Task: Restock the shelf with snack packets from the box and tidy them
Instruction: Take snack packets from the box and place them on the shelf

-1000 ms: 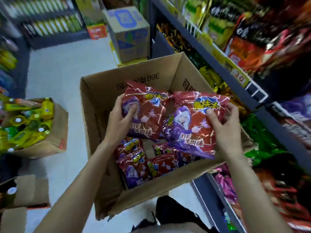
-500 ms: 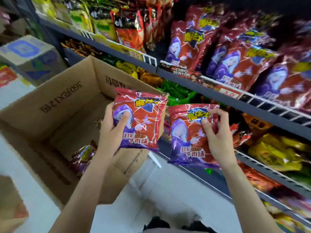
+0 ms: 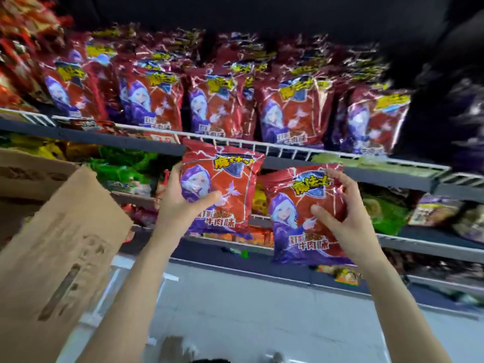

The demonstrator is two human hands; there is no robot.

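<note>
My left hand (image 3: 180,203) grips a red and purple snack packet (image 3: 230,179) by its left side, thumb across the front. A second, matching packet (image 3: 296,224) is held by its right side in my right hand (image 3: 340,216), a little lower. Both packets hang upright just below the white wire rail (image 3: 288,149) of the shelf. On that shelf stands a row of several identical red packets (image 3: 290,113). The cardboard box (image 3: 60,244) is at the lower left, only its flap and outer wall showing; its inside is hidden.
Green and yellow snack bags (image 3: 123,169) fill the shelf below, behind the held packets. More green bags (image 3: 385,210) lie to the right. Dark purple packets (image 3: 458,127) sit at the far right of the upper shelf. Grey floor (image 3: 248,310) runs along the shelf base.
Both hands lifted the two packets out of the box and up toward the shelf rail. My view swung from the box to the shelf front.
</note>
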